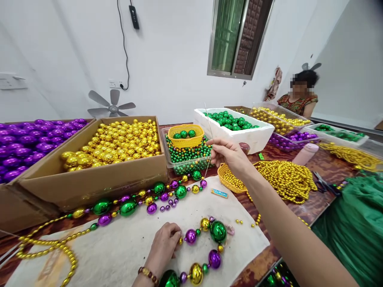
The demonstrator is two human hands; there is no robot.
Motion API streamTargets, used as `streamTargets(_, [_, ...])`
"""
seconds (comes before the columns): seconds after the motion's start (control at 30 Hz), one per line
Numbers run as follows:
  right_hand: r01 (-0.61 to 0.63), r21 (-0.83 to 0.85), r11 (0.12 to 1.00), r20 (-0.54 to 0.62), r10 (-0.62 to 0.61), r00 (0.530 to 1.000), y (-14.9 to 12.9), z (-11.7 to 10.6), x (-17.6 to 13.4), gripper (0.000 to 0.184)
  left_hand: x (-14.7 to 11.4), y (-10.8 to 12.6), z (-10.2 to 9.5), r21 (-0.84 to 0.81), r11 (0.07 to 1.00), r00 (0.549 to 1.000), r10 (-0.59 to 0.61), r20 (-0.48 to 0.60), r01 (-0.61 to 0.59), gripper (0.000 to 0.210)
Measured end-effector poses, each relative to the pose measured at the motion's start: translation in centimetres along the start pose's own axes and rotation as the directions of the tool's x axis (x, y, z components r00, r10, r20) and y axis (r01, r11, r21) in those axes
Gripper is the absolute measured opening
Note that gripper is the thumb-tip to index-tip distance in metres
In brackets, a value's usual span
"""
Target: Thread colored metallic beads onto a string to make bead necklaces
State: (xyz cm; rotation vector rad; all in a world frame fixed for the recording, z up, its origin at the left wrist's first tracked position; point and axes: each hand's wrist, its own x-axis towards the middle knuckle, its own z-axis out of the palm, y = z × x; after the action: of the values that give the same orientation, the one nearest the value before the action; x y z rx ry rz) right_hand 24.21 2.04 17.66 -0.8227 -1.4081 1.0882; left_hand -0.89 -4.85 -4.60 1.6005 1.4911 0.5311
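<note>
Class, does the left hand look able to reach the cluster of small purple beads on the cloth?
Probably yes: only bare cloth seems to lie between the left hand and the small purple beads. Its fingertips appear to pinch the bead strand, so it may need to let go first.

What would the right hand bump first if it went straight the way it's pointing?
Probably the yellow basket holding green balls, ahead and a bit left of the right hand. But the hand looks raised and depth is unclear, so it might pass over.
</note>
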Motion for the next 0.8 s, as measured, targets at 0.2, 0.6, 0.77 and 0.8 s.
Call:
streamTargets(0.2, [-0.042,0.003,0.999,0.044,0.041,0.998,0.9,0.5,-0.4,0.019,0.2,-0.6,-0.5,0.026,1.0,1.0,-0.003,-0.012,0.003,0.023])
streamTargets(0.6, [-0.125,0.056,0.991,-0.024,0.127,0.992,3.6,1.4,-1.6,0.017,1.0,-1.5,-0.5,-0.096,0.991,0.996,-0.088,0.018,0.089,0.02])
streamTargets(0.77, [-0.154,0.104,0.983,-0.026,0.157,0.987,4.6,2.6,-3.0,0.019,1.0,-1.7,-0.5,-0.155,0.983,0.995,-0.099,0.012,0.1,0.03])
streamTargets(0.8, [-0.165,0.113,0.98,-0.026,0.169,0.985,4.9,2.9,-3.6,0.02,1.0,-1.8,-0.5,-0.166,0.981,0.995,-0.1,0.015,0.101,0.032])
